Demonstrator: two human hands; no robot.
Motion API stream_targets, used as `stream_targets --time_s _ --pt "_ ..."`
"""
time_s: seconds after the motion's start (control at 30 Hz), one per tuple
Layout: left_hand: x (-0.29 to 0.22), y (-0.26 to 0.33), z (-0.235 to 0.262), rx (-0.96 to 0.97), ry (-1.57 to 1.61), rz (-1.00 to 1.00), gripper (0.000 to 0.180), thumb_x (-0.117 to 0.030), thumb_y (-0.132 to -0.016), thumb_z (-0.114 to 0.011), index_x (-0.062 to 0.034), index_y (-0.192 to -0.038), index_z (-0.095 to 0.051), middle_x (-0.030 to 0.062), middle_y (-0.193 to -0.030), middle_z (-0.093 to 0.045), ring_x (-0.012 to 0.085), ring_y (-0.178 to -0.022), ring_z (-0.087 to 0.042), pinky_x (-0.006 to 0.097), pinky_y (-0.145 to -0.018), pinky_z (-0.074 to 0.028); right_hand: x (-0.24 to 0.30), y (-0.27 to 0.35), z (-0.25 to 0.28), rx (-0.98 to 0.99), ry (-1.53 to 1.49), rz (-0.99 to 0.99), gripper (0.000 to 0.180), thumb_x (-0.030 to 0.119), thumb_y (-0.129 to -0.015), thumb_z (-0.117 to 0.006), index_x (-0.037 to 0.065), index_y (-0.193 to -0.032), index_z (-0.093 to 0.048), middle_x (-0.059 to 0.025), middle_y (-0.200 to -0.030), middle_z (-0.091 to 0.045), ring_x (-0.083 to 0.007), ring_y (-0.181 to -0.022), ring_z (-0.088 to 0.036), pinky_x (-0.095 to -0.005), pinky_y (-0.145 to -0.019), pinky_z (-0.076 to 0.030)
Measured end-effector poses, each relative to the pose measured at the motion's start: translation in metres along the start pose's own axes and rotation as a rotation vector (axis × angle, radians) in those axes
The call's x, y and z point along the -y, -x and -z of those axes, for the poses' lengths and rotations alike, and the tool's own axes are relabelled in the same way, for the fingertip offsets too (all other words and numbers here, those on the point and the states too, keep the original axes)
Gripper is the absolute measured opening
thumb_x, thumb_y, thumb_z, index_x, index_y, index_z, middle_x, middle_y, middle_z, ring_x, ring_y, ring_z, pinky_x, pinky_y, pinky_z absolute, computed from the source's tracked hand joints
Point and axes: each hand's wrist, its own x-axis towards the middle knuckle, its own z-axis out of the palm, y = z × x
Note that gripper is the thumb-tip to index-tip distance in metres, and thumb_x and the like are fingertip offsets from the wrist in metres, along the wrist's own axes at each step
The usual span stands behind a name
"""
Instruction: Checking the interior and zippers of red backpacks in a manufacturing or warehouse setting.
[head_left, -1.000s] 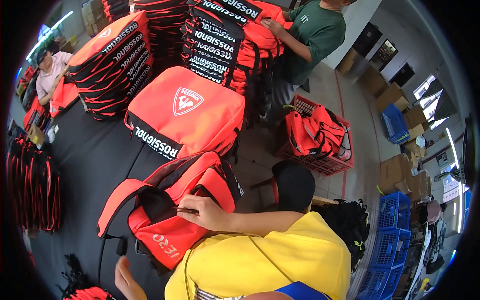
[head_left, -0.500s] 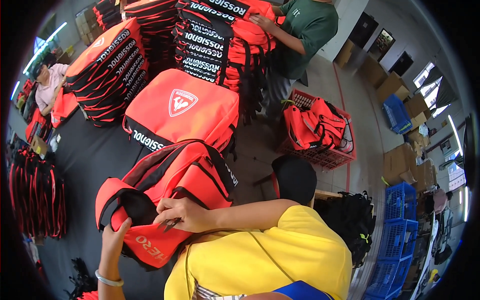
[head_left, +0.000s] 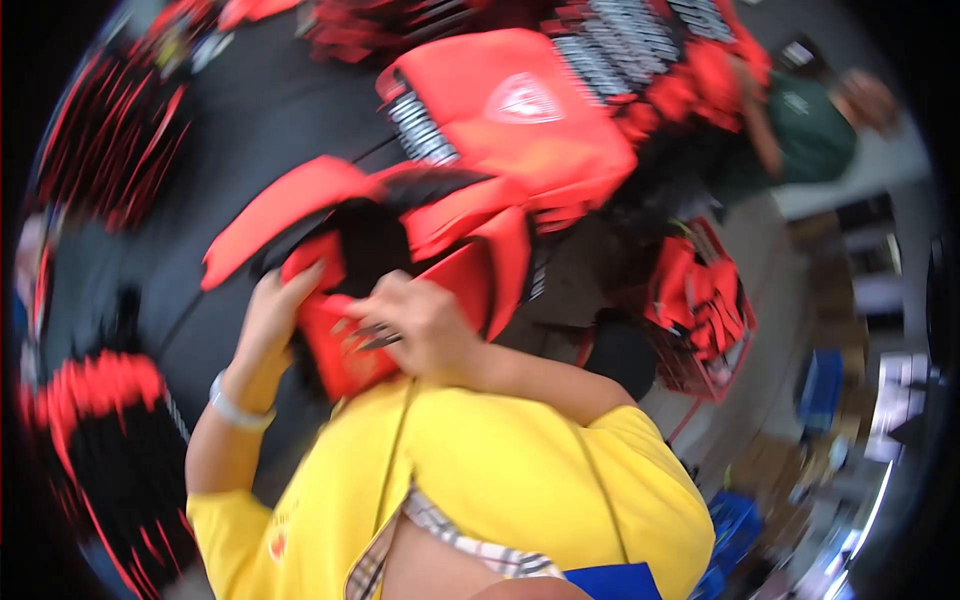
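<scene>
A red-orange and black backpack (head_left: 505, 262) stands upright in front of my body, its top open and a red flap (head_left: 290, 205) folded away from me. My left hand (head_left: 272, 318) grips the left side of the opening's rim, thumb on the red fabric. Against the near edge of the backpack is my right hand (head_left: 428, 325), closed around thread snips (head_left: 378, 338) whose dark pointed tips stick out to the left. Its fingers also pinch the fabric edge. Motion blur softens both hands, and the inside of the backpack is mostly dark.
Another backpack (head_left: 590, 150) lies flat on the black table (head_left: 235, 130) beyond mine. Backpacks are stacked (head_left: 615, 50) farther back, beside a co-worker in a green shirt (head_left: 815, 130). A red crate (head_left: 735, 365) of backpacks stands right, near a black stool (head_left: 620, 355). More red-black pieces (head_left: 110, 400) lie left.
The view has swung, so the table's left side shows more and the crate sits farther right. Both hands keep hold of the backpack, whose flap now spreads farther left.
</scene>
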Motion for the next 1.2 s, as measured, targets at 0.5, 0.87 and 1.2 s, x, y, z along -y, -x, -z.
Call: stream_targets --time_s 0.5,0.87,1.2 --pt "0.053 0.024 -0.014 -0.023 0.649 0.06 0.032 -0.024 -0.096 -0.069 0.0027 -0.113 -0.066 0.0088 -0.103 -0.073 0.0161 -0.089 -0.071 0.03 -0.082 -0.056 0.01 0.008 0.025 0.145 -0.078 -0.269 0.027 0.009 -0.091 -0.071 0.001 -0.116 -0.065 -0.0097 -0.092 -0.07 -0.0183 -0.065 -0.059 -0.0283 -0.059 -0.047" --pt "0.057 0.014 -0.012 0.018 0.668 0.069 0.044 -0.025 -0.093 -0.073 0.0031 -0.124 -0.06 0.0117 -0.113 -0.071 0.0183 -0.096 -0.07 0.032 -0.086 -0.056 -0.006 -0.007 0.029 0.06 0.135 -0.181 0.03 0.021 -0.084 -0.08 0.003 -0.098 -0.06 -0.0098 -0.081 -0.063 -0.0249 -0.069 -0.065 -0.033 -0.06 -0.049" --pt "0.06 0.016 -0.012 0.036 0.712 0.088 0.038 -0.022 -0.094 -0.072 0.0032 -0.12 -0.063 0.0111 -0.11 -0.072 0.0168 -0.094 -0.071 0.03 -0.084 -0.056 0.003 -0.024 0.021 0.143 0.327 -0.078 0.029 0.024 -0.08 -0.083 0.007 -0.087 -0.061 -0.0051 -0.073 -0.064 -0.0235 -0.063 -0.065 -0.0335 -0.056 -0.048"
